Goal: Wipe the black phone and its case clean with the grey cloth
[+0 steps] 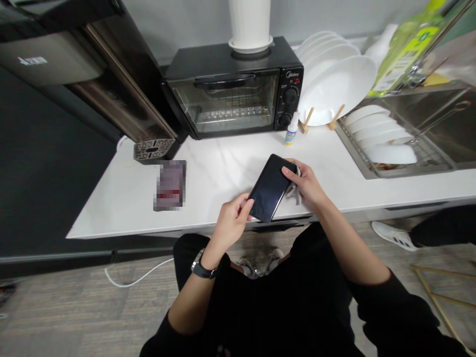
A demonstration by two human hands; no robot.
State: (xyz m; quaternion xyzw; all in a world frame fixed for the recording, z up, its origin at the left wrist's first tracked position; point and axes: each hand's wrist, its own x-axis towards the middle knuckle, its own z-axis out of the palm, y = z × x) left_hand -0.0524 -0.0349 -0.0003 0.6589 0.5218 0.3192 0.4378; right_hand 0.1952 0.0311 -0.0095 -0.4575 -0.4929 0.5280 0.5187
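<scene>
A dark smartphone [270, 187], its glossy face up, is held tilted between my two hands above the counter's front edge. My left hand [233, 220] pinches its near left corner, thumb on top. At the far right corner my right hand [304, 182] grips it, with the thumb lying on the face. A light grey cloth [295, 192] is bunched under the right fingers and hangs beside the phone. Beyond the hands, a small white spray bottle [292, 130] with a blue and yellow label stands upright on the counter.
A black toaster oven [230, 99] stands at the back with a white pot [251, 22] on it. White plates [336, 89] stand in a rack beside a sink [431, 124]. At left are a drink dispenser [122, 89] and a blurred flat item [170, 184]. Another person's shoe [394, 235] shows at right.
</scene>
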